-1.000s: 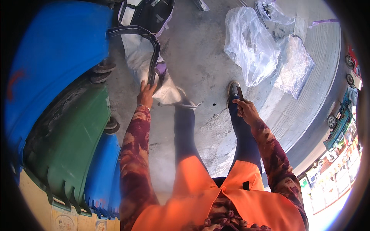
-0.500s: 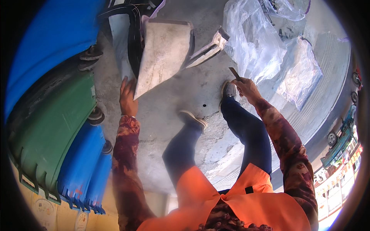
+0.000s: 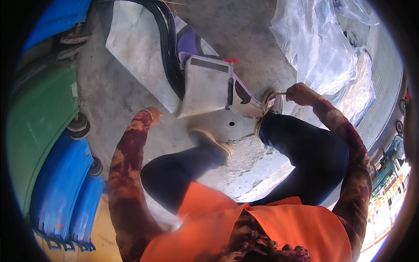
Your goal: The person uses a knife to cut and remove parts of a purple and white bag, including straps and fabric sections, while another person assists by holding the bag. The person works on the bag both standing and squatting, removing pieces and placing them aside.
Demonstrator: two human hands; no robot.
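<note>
My right hand (image 3: pixel 301 94) is closed around a thin, flat blade (image 3: pixel 282 93), seen edge-on above my right shoe (image 3: pixel 273 101). My left hand (image 3: pixel 153 114) hovers over the concrete, left of the sheet's lower edge and apart from it; its fingers are turned away and hidden. In front of me lies a large whitish sheet (image 3: pixel 137 48) with a glossy black strip (image 3: pixel 171 52) along it. A pale square flap (image 3: pixel 205 85) with a dark band rests at its near end. Purple patches (image 3: pixel 188 43) and a small red tab (image 3: pixel 231 60) show beyond the flap.
Crumpled clear plastic film (image 3: pixel 323 48) is spread at the far right. Along the left stand a green wheeled bin (image 3: pixel 39 122) and blue wheeled bins (image 3: pixel 61 174). Both my feet are on the cracked concrete floor (image 3: pixel 244 153). A parked vehicle (image 3: pixel 384 161) shows at the right rim.
My left hand has let go of the sheet and drawn back toward me. The sheet and its raised flap have dropped flatter. My right hand has shifted right, the blade now pointing left.
</note>
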